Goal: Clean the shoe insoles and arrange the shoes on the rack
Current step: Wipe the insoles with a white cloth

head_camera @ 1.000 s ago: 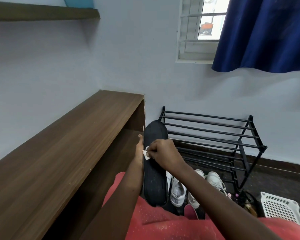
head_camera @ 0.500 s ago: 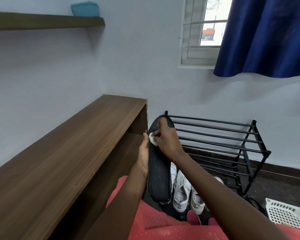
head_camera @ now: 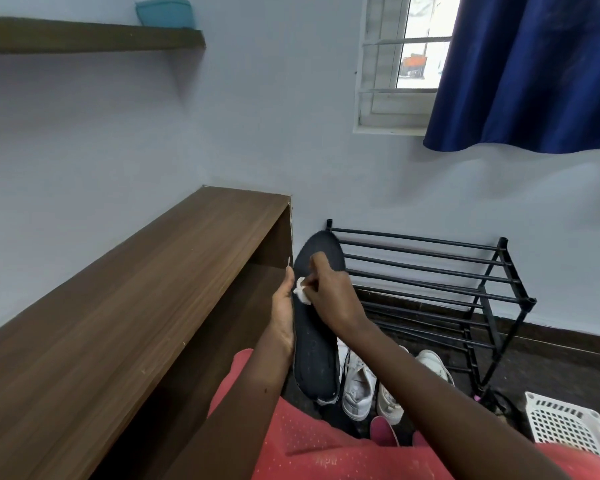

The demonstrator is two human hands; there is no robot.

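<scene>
Insole is gripped at nine o'clock by left hand, fingers hidden; right hand pinches white wipe on it. Hard rubbing could buckle it loose.

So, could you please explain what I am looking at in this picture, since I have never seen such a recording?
There is no machine here: a person works with two bare hands, and one wide camera worn on their head looks forward and down. The left hand holds a long black shoe insole by its edge. The right hand pinches a small white wipe against the insole's face. Behind stands a black metal bar shoe rack, and white lace-up sneakers sit on the dark floor before it. A brown wooden shelf unit runs along the left; a white perforated plastic basket is at lower right.
</scene>
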